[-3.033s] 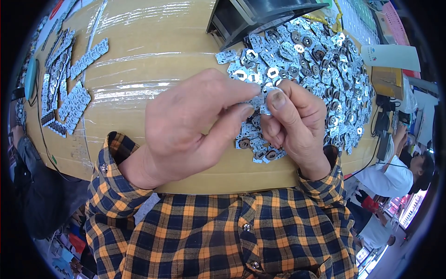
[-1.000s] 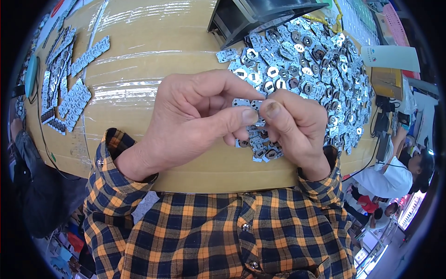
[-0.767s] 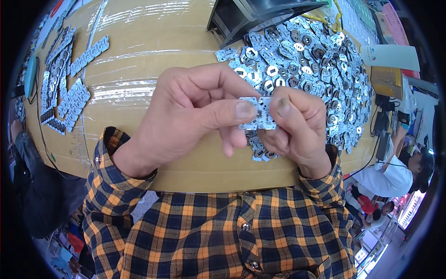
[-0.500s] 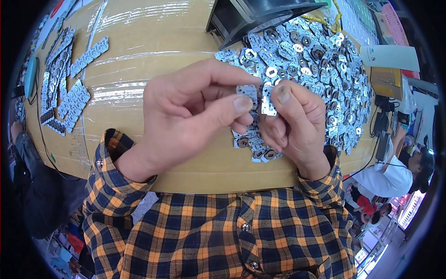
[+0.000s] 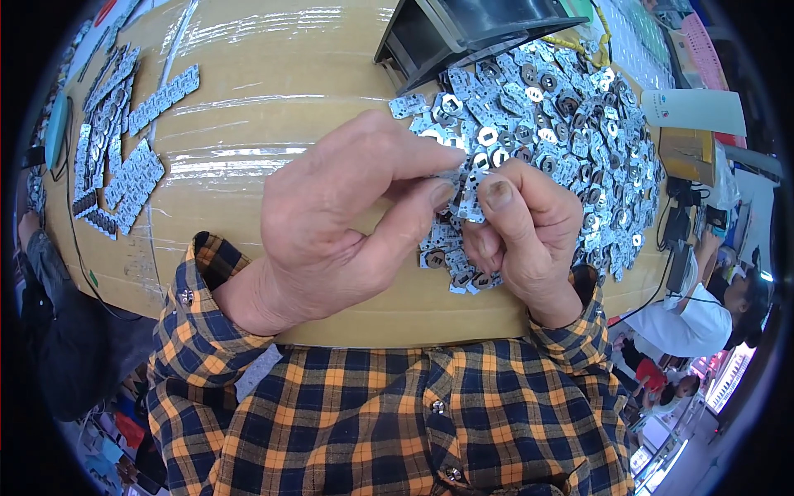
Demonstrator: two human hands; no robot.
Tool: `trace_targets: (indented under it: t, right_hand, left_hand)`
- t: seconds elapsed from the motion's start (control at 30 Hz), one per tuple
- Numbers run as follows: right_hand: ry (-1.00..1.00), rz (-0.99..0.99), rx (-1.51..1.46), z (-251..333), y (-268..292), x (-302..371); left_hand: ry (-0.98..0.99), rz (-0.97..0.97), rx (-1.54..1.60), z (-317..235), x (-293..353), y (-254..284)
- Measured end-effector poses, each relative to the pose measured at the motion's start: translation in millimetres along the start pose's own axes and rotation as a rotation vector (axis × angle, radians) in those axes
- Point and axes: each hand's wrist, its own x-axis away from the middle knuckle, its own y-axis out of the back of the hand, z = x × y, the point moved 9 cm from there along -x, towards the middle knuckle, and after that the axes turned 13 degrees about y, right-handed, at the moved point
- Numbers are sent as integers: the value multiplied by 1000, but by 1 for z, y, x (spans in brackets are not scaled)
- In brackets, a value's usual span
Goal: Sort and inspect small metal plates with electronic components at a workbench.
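Right hand (image 5: pixel 533 223): thumb on curled index finger, gripping one small circuit board (image 5: pixel 470 198); other fingers folded in.
Left hand (image 5: pixel 339 227): thumb and index tips nearly together, just beside that board; can't tell if a piece is between them.
Small circuit board: up in front of the person, right of centre, over the near-left margin of the pile.
Pile (image 5: pixel 608 153): loose pale-blue boards, many with round metal parts, heaped over the right half of the bench (image 5: pixel 231 211), from near its near edge toward the far edge.
Black housing (image 5: pixel 418 45): far side of the bench, tilted, at the pile's far-left end.
Board strips (image 5: pixel 136 186): grouped toward the bench's left edge, some overlapping, well apart from the pile.
Black cable (image 5: pixel 76 248): runs along the left edge.
Right edge: pale cup-like item (image 5: pixel 695 111), brown carton (image 5: pixel 691 155) just beside it.
Past right edge: co-worker in white top (image 5: pixel 691 325).
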Motion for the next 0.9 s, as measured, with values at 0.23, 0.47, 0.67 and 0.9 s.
trace_targets:
  t: [0.23, 0.47, 0.67, 0.9]
  right_hand:
    - [21, -7, 18, 2, 3, -1]
    - [75, -149, 191, 8, 22, -7]
    - [274, -122, 353, 19, 22, -9]
    - [153, -116, 330, 18, 21, -7]
  left_hand:
    - [-56, 37, 36, -6, -3, -3]
    - [-156, 135, -54, -13, -1, -20]
    - [245, 121, 288, 20, -3, -14]
    - [274, 206, 174, 26, -1, -24]
